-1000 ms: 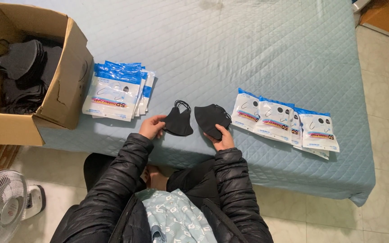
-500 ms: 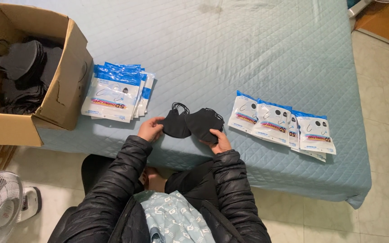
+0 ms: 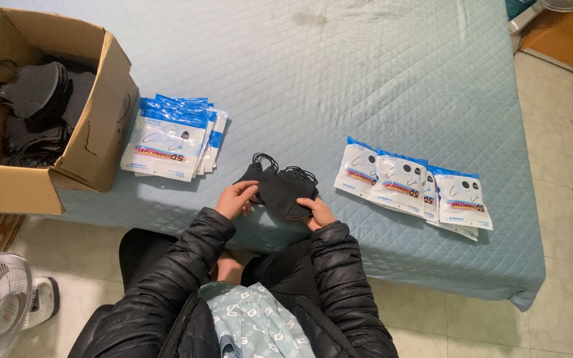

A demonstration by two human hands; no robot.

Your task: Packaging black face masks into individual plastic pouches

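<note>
Our left hand (image 3: pixel 235 199) and right hand (image 3: pixel 318 212) each pinch the black masks (image 3: pixel 280 189), overlapped at the bed's (image 3: pixel 366 79) near edge. Right lies a row of white-and-blue packets (image 3: pixel 409 185); left, a stack of the same (image 3: pixel 170 136), beside a cardboard box (image 3: pixel 94 139) of masks.

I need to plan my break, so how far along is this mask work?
Looks done: a row of sealed packets lies at the right on the bed. In hand: left hand and right hand hold black masks together. Left: the cardboard box holds many loose masks, and a packet stack sits beside it.
</note>
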